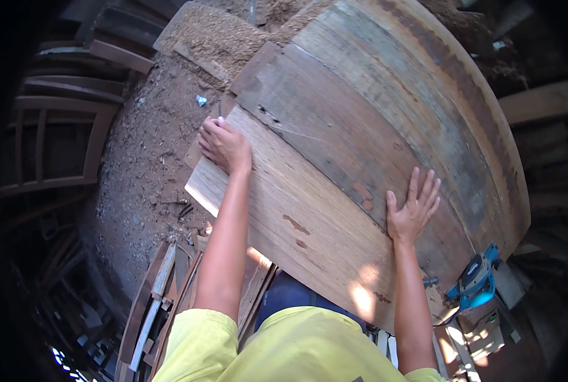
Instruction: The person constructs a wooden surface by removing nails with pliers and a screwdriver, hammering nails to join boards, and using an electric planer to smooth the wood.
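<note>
Head view, wooden planks (351, 169), weathered, grey-brown

Soft, diffuse daylight lit the broad, weathered brown wooden panel (360, 159) fairly evenly, while small patches of direct sun burned out nearly white along its near edge. More dappled sunlight fell at the lower right, and the blue-and-black handheld power tool (481, 280) caught a vivid cyan highlight. The dark brown rectangular wooden frame (96, 143) at the left sank into dim shade. Fisheye distortion bowed the panel's far edge, and black vignetting closed the rim. The centre looked sharp; the margins were softer and murkier.
</note>
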Available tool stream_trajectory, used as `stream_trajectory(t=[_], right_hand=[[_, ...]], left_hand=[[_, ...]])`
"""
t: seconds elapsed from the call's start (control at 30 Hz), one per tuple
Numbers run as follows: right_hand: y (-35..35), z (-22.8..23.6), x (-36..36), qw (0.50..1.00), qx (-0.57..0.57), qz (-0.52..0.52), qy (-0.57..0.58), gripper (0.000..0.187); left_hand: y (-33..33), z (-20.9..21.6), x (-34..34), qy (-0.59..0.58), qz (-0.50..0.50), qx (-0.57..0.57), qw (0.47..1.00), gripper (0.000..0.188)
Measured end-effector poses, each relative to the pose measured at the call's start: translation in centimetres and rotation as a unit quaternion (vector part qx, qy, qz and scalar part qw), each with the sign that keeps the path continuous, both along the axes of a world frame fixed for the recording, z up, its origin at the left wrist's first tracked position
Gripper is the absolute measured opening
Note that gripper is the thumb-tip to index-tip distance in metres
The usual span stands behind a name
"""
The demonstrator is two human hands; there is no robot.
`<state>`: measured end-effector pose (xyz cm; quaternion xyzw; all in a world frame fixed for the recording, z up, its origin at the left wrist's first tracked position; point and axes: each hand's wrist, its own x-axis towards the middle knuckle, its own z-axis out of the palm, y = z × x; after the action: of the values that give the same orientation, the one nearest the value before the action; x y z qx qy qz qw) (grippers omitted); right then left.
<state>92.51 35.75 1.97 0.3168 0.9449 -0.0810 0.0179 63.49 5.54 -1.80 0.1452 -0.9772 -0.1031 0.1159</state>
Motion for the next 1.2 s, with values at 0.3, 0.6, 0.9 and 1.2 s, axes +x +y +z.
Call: stream_trajectory(t=[0.3,0.6,0.9,1.2], right_hand=[[0.2,-0.3,0.0,0.999,0.0,0.036,-0.004,0.108],[0.4,0.6,-0.7,1.0,-0.022,0.001,0.007,0.087],[0.8,0.7,-0.2,0.999,-0.036,-0.012,0.003,0.075],[1.4,0.2,0.7,0.998,-0.059,-0.026,-0.02,0.078]], left_hand=[[-0.4,-0.4,-0.2,0.025,-0.022,0.005,0.999,0.019],[-0.3,-0.5,-0.4,0.012,-0.014,-0.003,1.0,0.021],[-0.5,-0.7,-0.4,0.015,-0.025,-0.017,0.999,0.03],[-1.6,-2.0,-0.3,-0.003,-0.025,-0.027,0.999,0.036]])
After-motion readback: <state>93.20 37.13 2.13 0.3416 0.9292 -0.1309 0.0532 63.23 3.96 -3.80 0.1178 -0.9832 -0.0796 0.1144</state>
